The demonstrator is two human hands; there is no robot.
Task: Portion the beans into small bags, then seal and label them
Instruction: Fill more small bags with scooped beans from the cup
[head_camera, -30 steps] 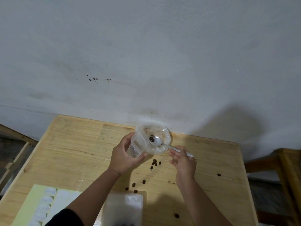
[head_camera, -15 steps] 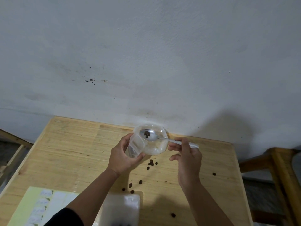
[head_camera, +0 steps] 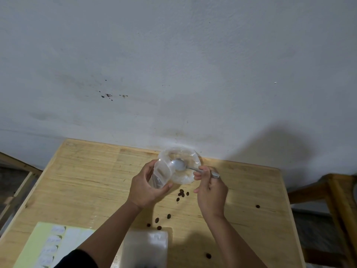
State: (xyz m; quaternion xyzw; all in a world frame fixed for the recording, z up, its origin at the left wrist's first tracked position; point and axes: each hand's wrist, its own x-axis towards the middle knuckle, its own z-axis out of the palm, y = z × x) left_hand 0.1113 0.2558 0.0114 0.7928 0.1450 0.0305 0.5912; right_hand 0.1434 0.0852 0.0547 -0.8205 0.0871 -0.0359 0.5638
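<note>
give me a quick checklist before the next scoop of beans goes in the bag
1. Small bag held: ok, the left hand grips it, tilted toward the spoon.
2. Bag mouth open: cannot tell, the clear plastic blurs the edge.
3. Spoon held firmly: ok, the right hand pinches its handle.
4. Spoon loaded: not ok, its bowl looks empty over the clear bowl.
5. Beans left in the bowl: cannot tell.
6. Table tidy: not ok, loose beans lie scattered near the hands.
</note>
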